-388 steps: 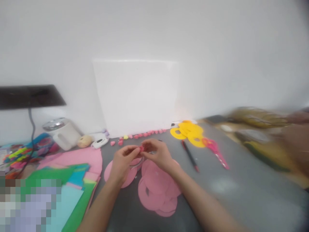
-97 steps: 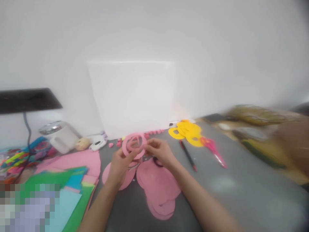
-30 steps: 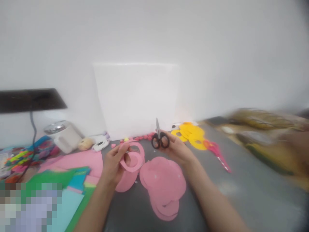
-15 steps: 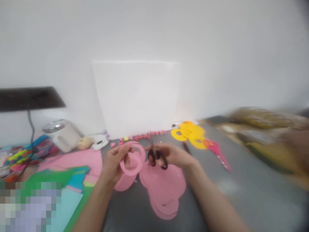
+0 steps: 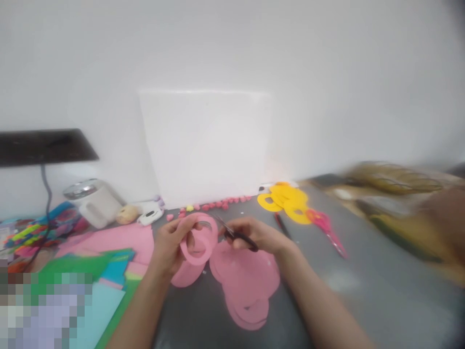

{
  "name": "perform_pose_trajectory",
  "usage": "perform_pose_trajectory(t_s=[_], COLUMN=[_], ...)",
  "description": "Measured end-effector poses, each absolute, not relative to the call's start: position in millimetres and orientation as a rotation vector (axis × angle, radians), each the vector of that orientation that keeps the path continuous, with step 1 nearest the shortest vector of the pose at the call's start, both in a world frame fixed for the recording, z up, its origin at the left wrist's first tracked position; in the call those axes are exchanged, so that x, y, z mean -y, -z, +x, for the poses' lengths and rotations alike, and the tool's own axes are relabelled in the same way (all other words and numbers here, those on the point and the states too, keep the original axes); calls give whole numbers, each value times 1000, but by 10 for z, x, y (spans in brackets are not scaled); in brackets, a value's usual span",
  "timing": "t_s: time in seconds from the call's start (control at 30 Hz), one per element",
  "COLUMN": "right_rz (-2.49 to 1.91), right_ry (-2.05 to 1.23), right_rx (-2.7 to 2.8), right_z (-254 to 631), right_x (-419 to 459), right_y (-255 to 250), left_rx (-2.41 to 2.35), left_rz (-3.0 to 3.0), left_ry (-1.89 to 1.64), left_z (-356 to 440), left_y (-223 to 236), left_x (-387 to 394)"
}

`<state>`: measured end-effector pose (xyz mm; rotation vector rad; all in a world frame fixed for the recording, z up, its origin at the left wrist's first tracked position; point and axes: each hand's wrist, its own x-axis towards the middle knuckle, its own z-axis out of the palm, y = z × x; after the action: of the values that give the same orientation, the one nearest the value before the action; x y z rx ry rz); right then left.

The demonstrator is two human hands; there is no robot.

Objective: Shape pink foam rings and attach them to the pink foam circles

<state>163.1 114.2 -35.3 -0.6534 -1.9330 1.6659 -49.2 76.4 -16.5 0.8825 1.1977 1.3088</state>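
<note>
My left hand (image 5: 175, 241) pinches a pink paper ring (image 5: 211, 241) and holds it up above the grey table. Black-handled scissors (image 5: 240, 237) are in my right hand (image 5: 254, 232); their blades point up and left, close to the ring's right edge. Whether the blades touch the paper I cannot tell. Below my right hand lies a heap of overlapping pink paper circles (image 5: 247, 281). Another pink paper piece (image 5: 189, 275) rests under my left hand.
Yellow paper rings (image 5: 290, 198), pink scissors (image 5: 329, 232) and a dark pen (image 5: 280, 224) lie to the right. A white board (image 5: 210, 145) leans on the wall, with small pink pieces (image 5: 225, 202) along its foot. Coloured sheets (image 5: 109, 291) and a white appliance (image 5: 94, 203) stand left.
My right hand has turned the scissors: their blades swung from upright to slanting left, nearer the pink ring. My left hand stays almost where it was.
</note>
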Motion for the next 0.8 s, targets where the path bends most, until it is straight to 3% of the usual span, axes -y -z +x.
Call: perform_pose_trajectory(t_s=[0.8], right_rz=[-751], right_ry=[-1640], right_rx=[1957], right_z=[1642], right_x=[-1139], right_y=[326], left_rx=[-1182], left_rz=[930], left_ry=[-1288], left_z=[-501], left_y=[194], left_x=[-772])
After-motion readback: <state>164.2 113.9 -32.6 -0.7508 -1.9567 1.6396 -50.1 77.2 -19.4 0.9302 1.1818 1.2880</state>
